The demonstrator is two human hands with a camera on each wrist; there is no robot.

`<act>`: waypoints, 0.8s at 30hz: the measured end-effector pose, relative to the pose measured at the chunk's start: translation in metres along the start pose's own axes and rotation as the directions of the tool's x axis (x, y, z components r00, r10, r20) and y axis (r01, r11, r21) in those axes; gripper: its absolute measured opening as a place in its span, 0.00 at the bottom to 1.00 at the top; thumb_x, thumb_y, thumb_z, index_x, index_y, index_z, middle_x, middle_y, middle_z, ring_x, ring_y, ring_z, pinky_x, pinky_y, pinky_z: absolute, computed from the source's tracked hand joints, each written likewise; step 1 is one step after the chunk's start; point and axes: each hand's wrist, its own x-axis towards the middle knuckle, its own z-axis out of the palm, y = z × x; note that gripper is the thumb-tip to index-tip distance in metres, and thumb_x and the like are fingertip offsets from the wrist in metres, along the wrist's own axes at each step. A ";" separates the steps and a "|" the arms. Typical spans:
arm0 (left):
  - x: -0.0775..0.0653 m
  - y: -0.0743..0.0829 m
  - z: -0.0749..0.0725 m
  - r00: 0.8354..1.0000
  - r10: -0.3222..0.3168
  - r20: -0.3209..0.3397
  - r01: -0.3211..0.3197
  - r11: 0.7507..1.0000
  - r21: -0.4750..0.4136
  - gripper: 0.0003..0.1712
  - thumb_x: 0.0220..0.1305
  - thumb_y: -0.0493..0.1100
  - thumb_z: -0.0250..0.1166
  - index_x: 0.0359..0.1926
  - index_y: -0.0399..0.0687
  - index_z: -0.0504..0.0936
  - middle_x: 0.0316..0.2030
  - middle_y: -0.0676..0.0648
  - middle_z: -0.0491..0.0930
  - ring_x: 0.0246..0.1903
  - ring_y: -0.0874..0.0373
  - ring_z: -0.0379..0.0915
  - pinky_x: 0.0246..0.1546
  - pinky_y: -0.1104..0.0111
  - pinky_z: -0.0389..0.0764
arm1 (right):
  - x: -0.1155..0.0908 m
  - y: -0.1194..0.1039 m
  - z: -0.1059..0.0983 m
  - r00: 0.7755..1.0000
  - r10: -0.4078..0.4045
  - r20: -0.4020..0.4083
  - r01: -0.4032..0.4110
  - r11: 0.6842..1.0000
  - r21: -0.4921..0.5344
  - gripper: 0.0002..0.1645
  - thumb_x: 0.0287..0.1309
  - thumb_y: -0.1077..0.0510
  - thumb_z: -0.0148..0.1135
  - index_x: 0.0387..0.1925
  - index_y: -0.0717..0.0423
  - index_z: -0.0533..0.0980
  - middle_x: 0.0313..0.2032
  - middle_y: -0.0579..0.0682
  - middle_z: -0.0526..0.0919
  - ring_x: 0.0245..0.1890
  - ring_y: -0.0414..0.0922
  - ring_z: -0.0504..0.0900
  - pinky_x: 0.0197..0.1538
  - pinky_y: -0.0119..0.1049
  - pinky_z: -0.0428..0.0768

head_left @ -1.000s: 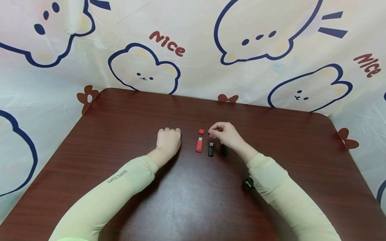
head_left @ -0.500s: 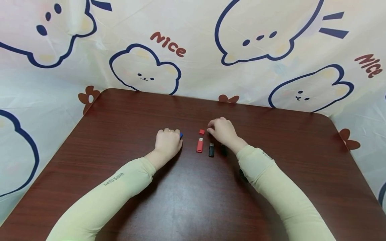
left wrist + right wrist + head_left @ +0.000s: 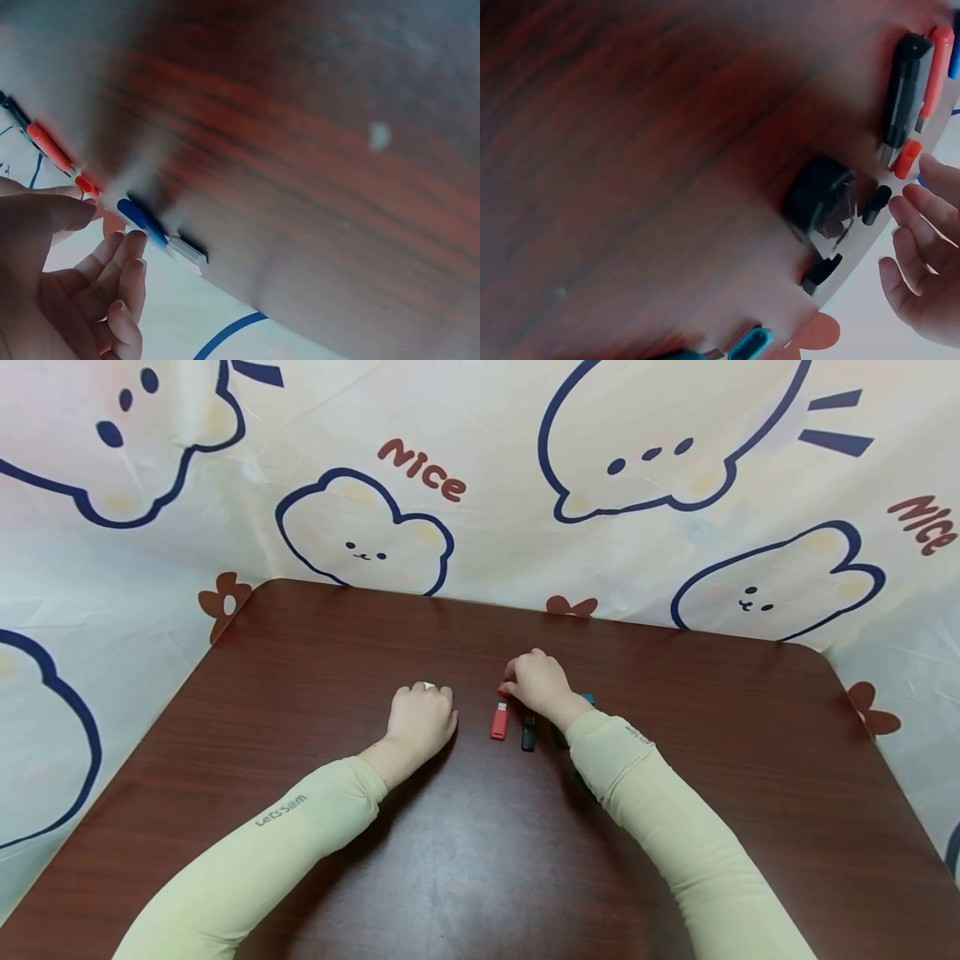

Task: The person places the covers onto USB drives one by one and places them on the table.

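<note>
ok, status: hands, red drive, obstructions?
Left hand by blue item. Right hand at red cap, not gripping it. Red drive uncapped on table. No obstruction visible between cap and drive.

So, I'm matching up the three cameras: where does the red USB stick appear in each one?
Head: red USB stick just right of centre, below mid-height.
Left wrist: near the left edge, above mid-height.
Right wrist: upper right.
Shared landmark: the red cap, off its metal plug end.
</note>
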 end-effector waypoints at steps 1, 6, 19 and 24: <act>0.000 0.000 0.000 1.000 0.000 -0.003 0.000 1.000 -0.003 0.13 0.51 0.48 0.64 0.23 0.42 0.77 0.21 0.44 0.79 0.26 0.50 0.75 0.25 0.63 0.71 | 0.000 -0.001 0.000 1.000 0.003 0.007 -0.003 1.000 0.002 0.14 0.60 0.53 0.60 0.43 0.55 0.82 0.43 0.51 0.85 0.45 0.50 0.74 0.48 0.43 0.75; 0.000 0.001 -0.007 1.000 0.003 0.012 -0.003 1.000 -0.015 0.13 0.51 0.48 0.66 0.24 0.41 0.78 0.21 0.44 0.80 0.27 0.51 0.76 0.25 0.63 0.72 | 0.001 -0.003 0.001 1.000 0.016 0.023 -0.016 1.000 0.016 0.13 0.61 0.54 0.59 0.44 0.55 0.82 0.44 0.52 0.84 0.47 0.51 0.74 0.50 0.44 0.76; 0.000 0.002 -0.009 0.999 0.032 -0.023 -0.033 0.999 -0.008 0.12 0.52 0.48 0.66 0.24 0.43 0.78 0.23 0.45 0.82 0.28 0.51 0.77 0.26 0.63 0.72 | 0.000 -0.009 0.002 1.000 0.017 0.012 -0.018 1.000 0.018 0.06 0.60 0.56 0.58 0.34 0.53 0.79 0.32 0.50 0.82 0.35 0.47 0.76 0.35 0.39 0.76; 0.000 0.003 -0.011 0.998 0.045 -0.039 -0.046 0.999 -0.015 0.12 0.52 0.47 0.66 0.23 0.44 0.77 0.22 0.46 0.81 0.27 0.51 0.76 0.25 0.63 0.72 | 0.001 -0.010 0.003 0.999 0.019 0.039 -0.021 0.999 0.043 0.06 0.60 0.57 0.58 0.36 0.54 0.79 0.34 0.50 0.83 0.32 0.45 0.77 0.35 0.38 0.77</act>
